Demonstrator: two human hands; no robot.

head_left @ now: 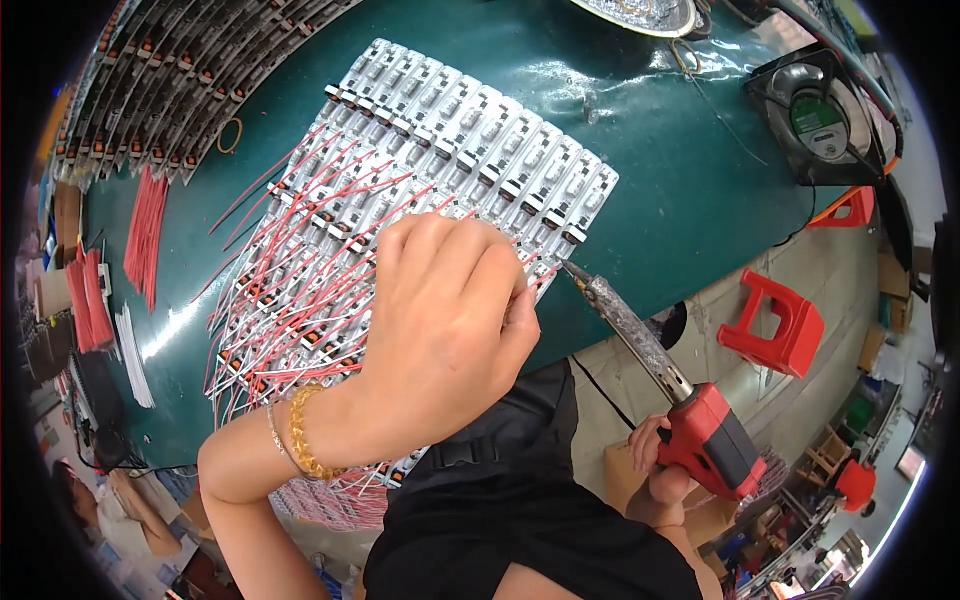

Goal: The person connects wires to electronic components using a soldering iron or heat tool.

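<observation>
My right hand (660, 470) grips a soldering iron (715, 440) with a red and black handle. Its pointed tip reaches the right edge of a panel of small white circuit boards (520, 150) set in slanting rows. Over the panel's lower right part hangs my left hand (450, 310), fingers curled down and pinched together. What those fingers hold is hidden beneath the hand. Short red wire ends show between it and the iron's tip. Many thin red and white wires (300, 270) fan out over the panel's left half.
Stacked board panels (150, 80) stand at the far left. Bundles of red wires (148, 235) and white wires (133, 355) lie on the green table mat (680, 150). A black fan (820, 115) stands at the far right, beyond a red stool (775, 325) on the floor. A metal dish (650, 15) sits at the back.
</observation>
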